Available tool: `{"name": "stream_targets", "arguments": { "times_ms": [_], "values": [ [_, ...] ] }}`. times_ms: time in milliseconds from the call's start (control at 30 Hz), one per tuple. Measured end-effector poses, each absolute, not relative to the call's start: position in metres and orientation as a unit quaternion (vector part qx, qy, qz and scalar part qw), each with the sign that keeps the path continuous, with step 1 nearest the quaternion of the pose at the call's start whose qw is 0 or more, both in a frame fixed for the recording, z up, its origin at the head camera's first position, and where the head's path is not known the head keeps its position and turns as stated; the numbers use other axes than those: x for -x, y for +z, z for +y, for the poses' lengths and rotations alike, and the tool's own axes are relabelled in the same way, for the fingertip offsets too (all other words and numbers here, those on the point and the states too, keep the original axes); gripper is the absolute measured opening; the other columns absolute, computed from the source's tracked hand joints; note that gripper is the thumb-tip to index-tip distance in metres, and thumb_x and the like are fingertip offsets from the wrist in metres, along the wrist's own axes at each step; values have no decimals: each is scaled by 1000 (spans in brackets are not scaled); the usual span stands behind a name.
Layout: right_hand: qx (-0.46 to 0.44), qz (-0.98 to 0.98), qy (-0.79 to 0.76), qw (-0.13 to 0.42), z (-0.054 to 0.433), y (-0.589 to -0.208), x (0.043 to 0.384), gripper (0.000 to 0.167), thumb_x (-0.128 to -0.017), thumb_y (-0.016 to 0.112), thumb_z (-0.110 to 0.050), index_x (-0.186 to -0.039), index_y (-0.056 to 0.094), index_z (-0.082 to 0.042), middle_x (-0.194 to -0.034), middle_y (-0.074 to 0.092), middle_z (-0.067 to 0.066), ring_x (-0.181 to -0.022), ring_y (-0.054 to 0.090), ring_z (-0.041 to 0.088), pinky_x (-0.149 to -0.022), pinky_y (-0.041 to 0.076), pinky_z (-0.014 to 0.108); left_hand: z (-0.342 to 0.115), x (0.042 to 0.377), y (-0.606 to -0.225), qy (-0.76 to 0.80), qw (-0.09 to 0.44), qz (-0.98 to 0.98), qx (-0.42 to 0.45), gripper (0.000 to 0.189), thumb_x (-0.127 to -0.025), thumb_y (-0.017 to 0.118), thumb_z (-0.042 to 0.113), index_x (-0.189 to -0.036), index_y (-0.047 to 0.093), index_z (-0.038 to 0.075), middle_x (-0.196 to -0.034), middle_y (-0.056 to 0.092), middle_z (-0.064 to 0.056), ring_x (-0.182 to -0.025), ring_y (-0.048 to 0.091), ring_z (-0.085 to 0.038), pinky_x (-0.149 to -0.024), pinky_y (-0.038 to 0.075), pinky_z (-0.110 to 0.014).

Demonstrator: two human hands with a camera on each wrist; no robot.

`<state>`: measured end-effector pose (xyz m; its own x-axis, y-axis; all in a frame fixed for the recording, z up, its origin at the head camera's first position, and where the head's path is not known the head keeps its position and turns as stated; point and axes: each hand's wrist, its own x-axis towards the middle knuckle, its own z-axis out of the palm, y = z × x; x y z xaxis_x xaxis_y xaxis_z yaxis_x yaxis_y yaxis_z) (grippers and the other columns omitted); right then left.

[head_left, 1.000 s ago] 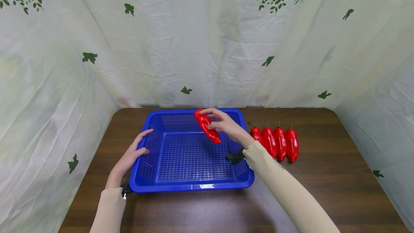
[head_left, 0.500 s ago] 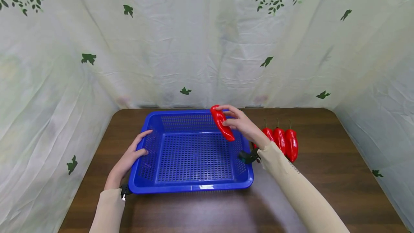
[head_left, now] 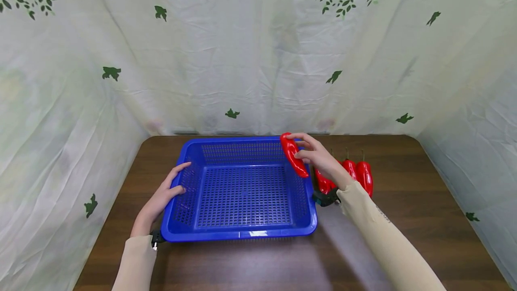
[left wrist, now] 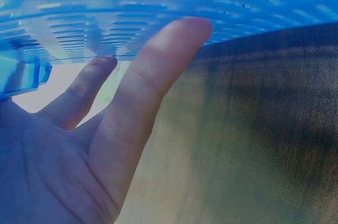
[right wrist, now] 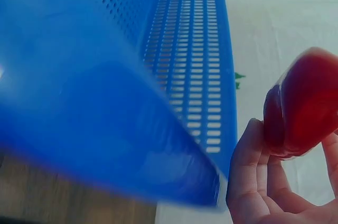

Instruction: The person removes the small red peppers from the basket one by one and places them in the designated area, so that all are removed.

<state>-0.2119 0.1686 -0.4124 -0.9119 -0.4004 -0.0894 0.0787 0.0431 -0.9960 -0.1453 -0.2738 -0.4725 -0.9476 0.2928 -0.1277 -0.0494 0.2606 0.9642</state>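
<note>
My left hand (head_left: 161, 199) grips the left rim of a blue plastic basket (head_left: 242, 238), its thumb and a finger reaching over the edge. In the left wrist view, that hand (left wrist: 105, 123) shows its palm and two digits close to the slotted wall. My right hand (head_left: 317, 154) holds a glossy red pepper (head_left: 293, 155) between thumb and fingers, over the basket's right rear corner. In the right wrist view, the pepper (right wrist: 306, 105) appears end-on above the fingers (right wrist: 245, 166). The basket floor shows bare mesh.
More red peppers (head_left: 365, 178) lie in a row right of the basket, partly hidden by my right forearm and wrist. The brown wooden table (head_left: 420, 201) extends to the right and in front. A pale leaf-patterned curtain (head_left: 258, 57) hangs behind and at both sides.
My right hand has moved rightward with the pepper, from over the basket's middle to its right rear corner. The left hand and basket have stayed in place.
</note>
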Motion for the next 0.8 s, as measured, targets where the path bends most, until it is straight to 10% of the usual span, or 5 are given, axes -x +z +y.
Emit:
{"name": "stream_targets", "arguments": {
  "times_ms": [800],
  "values": [
    [89,708,-686,142,223,-431,202,47,-92,50,0,-138,44,-10,-135,44,19,-109,53,28,-81,52,33,-273,145,-472,604,147,780,-71,70,-89,45,1,-151,21,22,-154,7,-19,-123,31,-49,-80,47,-48]
  ]
}}
